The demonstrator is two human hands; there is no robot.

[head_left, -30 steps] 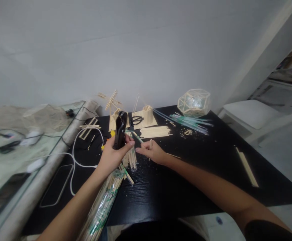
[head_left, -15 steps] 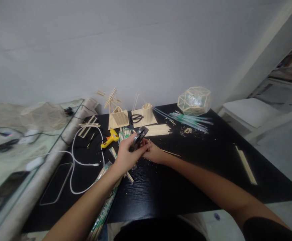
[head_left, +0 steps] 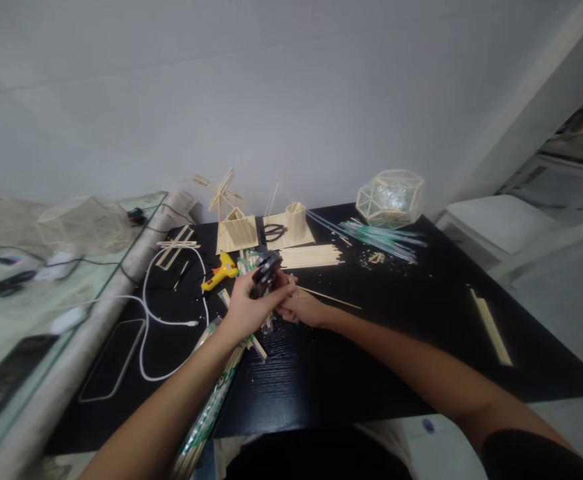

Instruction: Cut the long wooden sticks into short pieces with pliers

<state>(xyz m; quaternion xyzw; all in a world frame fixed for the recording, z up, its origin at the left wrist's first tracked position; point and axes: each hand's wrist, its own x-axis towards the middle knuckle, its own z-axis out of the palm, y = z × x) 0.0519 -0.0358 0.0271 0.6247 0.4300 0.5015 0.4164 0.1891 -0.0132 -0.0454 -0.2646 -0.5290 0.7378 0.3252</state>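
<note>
Cutter: black cutter [head_left: 265, 270] sits in the grip of the left hand [head_left: 249, 308], just above the knuckles, its head tipped toward the right hand [head_left: 299, 308].
Stick: thin wooden stick [head_left: 327, 297] runs from the right hand's fingers out to the right, low over the black table [head_left: 371, 360].
Room: bare tabletop lies right of and nearer than the hands; the far side is crowded.
Arms: both forearms reach in from the near edge and meet mid-table, hands touching.
Left hand: closed round the cutter.
Right hand: fingers pinched on the stick, close under the cutter.
Nearby: yellow glue gun [head_left: 219, 273] just left of the left hand; stack of cut sticks [head_left: 311, 256] beyond the hands; geometric stick frame [head_left: 390, 198] far right of them.
</note>
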